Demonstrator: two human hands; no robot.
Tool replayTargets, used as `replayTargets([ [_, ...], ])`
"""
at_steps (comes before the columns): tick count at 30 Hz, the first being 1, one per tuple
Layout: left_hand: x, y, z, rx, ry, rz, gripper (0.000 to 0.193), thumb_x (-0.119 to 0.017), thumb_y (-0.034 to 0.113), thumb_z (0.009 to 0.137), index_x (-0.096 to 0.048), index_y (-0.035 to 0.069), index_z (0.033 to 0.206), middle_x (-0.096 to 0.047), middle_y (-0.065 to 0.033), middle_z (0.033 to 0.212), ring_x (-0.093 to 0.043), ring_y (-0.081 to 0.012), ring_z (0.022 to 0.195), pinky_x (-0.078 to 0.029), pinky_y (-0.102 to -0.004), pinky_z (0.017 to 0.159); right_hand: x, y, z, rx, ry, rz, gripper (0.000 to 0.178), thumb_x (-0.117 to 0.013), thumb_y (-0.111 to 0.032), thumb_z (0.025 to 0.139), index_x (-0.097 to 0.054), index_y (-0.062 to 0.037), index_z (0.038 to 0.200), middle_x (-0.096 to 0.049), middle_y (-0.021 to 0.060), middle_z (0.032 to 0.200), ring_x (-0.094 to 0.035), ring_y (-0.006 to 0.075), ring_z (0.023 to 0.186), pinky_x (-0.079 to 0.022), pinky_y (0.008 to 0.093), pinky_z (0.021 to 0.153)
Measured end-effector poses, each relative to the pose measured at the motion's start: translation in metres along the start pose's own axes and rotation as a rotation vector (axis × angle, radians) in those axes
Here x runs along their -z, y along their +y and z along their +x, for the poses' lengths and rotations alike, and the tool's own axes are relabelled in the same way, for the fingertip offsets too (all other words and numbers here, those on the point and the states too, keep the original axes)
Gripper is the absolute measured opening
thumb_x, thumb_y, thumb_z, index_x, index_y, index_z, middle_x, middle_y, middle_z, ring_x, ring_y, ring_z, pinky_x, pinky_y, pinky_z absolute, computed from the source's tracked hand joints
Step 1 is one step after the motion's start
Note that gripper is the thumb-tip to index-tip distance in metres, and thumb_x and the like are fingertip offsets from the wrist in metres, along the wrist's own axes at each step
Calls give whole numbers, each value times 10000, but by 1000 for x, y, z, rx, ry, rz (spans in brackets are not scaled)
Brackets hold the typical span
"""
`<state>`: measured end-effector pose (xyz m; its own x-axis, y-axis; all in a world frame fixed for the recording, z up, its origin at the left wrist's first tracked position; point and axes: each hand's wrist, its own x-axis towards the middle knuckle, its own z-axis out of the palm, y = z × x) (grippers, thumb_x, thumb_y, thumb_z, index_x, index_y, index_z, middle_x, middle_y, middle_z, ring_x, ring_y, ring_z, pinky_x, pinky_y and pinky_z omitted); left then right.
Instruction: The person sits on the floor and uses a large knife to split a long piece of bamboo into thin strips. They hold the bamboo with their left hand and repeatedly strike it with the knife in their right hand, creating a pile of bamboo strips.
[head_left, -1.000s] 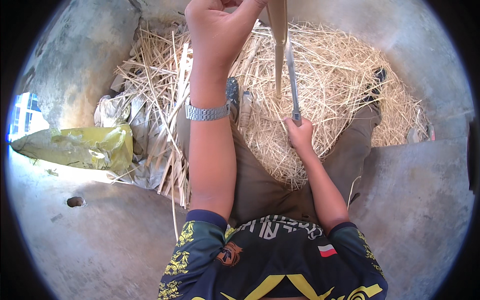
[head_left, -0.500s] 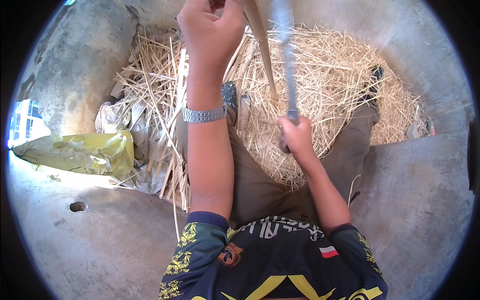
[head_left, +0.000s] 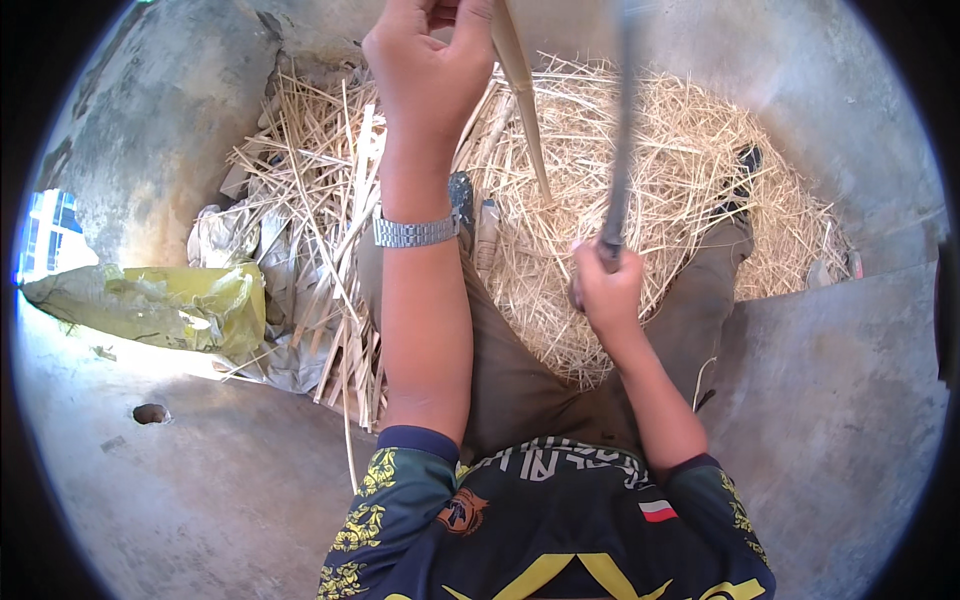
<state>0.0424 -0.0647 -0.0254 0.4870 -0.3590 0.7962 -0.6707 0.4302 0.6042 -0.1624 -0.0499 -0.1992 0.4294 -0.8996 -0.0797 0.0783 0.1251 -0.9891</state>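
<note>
My left hand point(head_left: 430, 50), with a metal watch on its wrist, is raised at the top edge with its fingers curled in. It grips a bamboo pole point(head_left: 519, 85), which slants down and away to the right into the shavings; the pole's upper end is out of view. My right hand point(head_left: 608, 285) is closed around the handle of a long knife point(head_left: 622, 150). Its narrow blade points up, to the right of the pole and apart from it, smeared by motion toward the top.
Thin pale shavings point(head_left: 690, 150) lie heaped between and around my legs. Several split strips point(head_left: 310, 160) are piled on the left, beside a yellow plastic sack point(head_left: 240, 295). A curved grey concrete wall point(head_left: 840, 90) surrounds me, with a small hole point(head_left: 151, 413) at lower left.
My right hand and the knife have moved to the right, and the blade stands farther from the pole. The left hand has shifted slightly right and down, still on the pole.
</note>
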Motion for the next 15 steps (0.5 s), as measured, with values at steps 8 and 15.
replayTargets([
  [8,2,2,-5,-115,-23,43,80,-688,58,946,-647,-7,966,-682,-36,804,-635,-79,742,-512,-224,680,29,-26,-25,-322,-99,-61,242,-711,-131,893,-520,-84,752,-478,-33,568,-414,51,413,-320,242,384],
  [15,-4,-2,-2,-124,38,32,109,-708,77,937,-664,-19,965,-716,-60,836,-677,-102,745,-542,-242,682,19,-39,-40,-91,-23,227,275,-689,-136,921,-502,-97,724,-496,-27,561,-435,72,406,-345,264,387],
])
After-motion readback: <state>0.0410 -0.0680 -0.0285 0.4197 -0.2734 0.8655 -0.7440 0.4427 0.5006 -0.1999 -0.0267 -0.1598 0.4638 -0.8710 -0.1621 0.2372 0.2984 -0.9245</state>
